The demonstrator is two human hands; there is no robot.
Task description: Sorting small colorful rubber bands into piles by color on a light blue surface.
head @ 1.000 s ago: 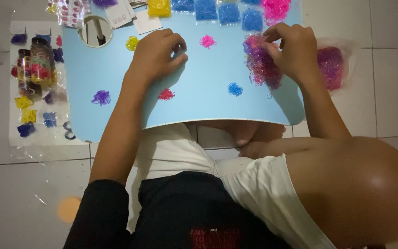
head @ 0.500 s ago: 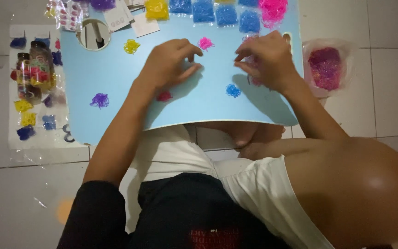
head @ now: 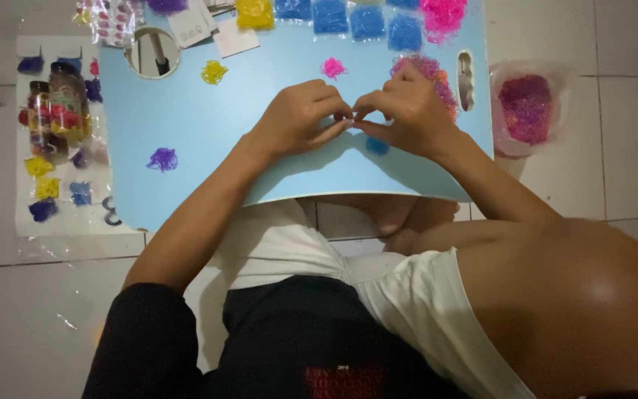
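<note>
Head view: both hands' fingers [head: 345, 118] pinch together over the pale-blue tray [head: 186, 118] — whatever they grip is too small to tell.

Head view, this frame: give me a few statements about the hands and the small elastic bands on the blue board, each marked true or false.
1. The left hand and right hand meet fingertip to fingertip above the blue board. True.
2. The purple band pile lies under the right hand. False: it lies apart, out to the left.
3. The bag of magenta bands sits on the floor beside the board. True.
4. The yellow band pile is in the left hand. False: it lies untouched on the board.
</note>
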